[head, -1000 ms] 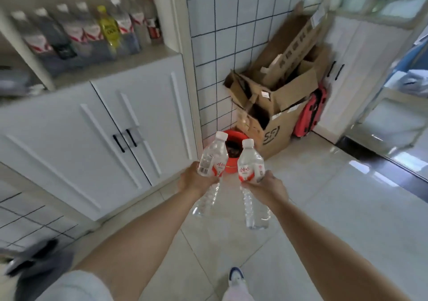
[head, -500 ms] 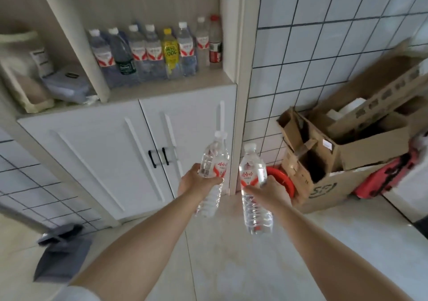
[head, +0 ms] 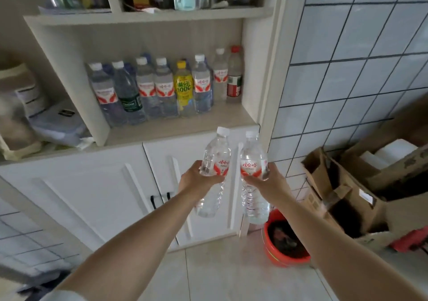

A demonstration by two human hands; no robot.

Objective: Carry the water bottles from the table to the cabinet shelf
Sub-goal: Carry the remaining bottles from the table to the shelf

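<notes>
The white cabinet [head: 92, 192] now fills the view head-on, closer than half a second ago, and its open shelf [head: 180, 124] has come down to sit just above the hands. A row of bottles [head: 162, 87] stands along that shelf. The cardboard boxes [head: 361, 199] and red bucket [head: 284, 242] have slid to the lower right. The left hand [head: 196, 180] still grips one water bottle [head: 215, 159], the right hand [head: 268, 182] another clear bottle [head: 252, 161], both raised higher, near the shelf's front edge.
</notes>
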